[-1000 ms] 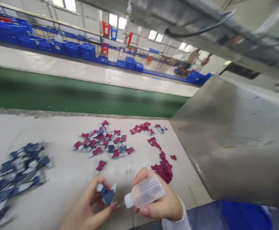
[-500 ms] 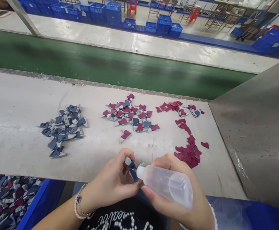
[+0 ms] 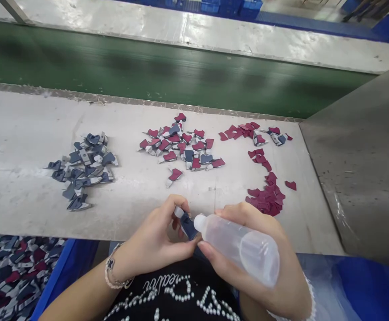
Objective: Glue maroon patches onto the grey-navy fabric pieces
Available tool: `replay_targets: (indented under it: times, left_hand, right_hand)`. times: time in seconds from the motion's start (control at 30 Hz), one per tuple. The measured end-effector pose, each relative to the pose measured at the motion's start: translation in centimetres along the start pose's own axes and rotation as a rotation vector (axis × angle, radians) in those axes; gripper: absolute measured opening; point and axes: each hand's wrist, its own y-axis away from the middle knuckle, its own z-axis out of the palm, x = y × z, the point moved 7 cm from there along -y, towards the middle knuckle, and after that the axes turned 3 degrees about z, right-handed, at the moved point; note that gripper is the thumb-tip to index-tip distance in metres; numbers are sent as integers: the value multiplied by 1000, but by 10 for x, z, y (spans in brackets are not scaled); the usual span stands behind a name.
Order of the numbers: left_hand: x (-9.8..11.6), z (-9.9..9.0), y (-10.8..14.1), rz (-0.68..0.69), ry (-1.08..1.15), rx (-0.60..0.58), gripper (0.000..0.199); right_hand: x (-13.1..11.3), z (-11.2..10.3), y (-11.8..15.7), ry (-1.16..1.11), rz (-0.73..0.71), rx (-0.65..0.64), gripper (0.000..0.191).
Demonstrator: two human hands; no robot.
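Between the fingertips of my left hand is a small dark-blue and light-grey plastic part, its hollow face turned up. My right hand grips a translucent squeeze bottle, tilted with its white tip pointing left at the part. Whether the tip touches the part I cannot tell. Beyond my hands lies a pile of similar parts with maroon pieces on them. Loose flat maroon pieces are heaped at the right. More blue and grey parts lie in a pile at the left.
A blue bin full of mixed parts stands at the lower left. The white table borders a green conveyor belt at its far side. A metal panel rises at the right. Blue crates stand in the background.
The view has tipped downward, so the table appears higher. The bottle tip has drawn slightly back from the blue and grey part, showing more of its hollow face. Both grips stay the same.
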Motion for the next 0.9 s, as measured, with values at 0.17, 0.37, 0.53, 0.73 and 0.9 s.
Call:
replay_targets:
  times: [0.17,0.37,0.53,0.73,0.9]
  left_hand:
    - [-6,-2,2,-19,-31,3,39]
    - [-10,-1,1,-34,0,8,41]
    - [-11,-1,3,-39,19,1,40]
    - [-15,-2,4,-71,24,20,48]
    - [-11,0,3,-38,11,-3,42]
  right_hand:
    - [-7,4,4,81,-89,-24,18]
    - [-5,3,4,43,-69,-5,13]
    - [-7,5,5,65,-85,-39,19]
    - [-7,6,5,115,-103,-77,23]
    - [-4,4,1,20,-46,-79,21]
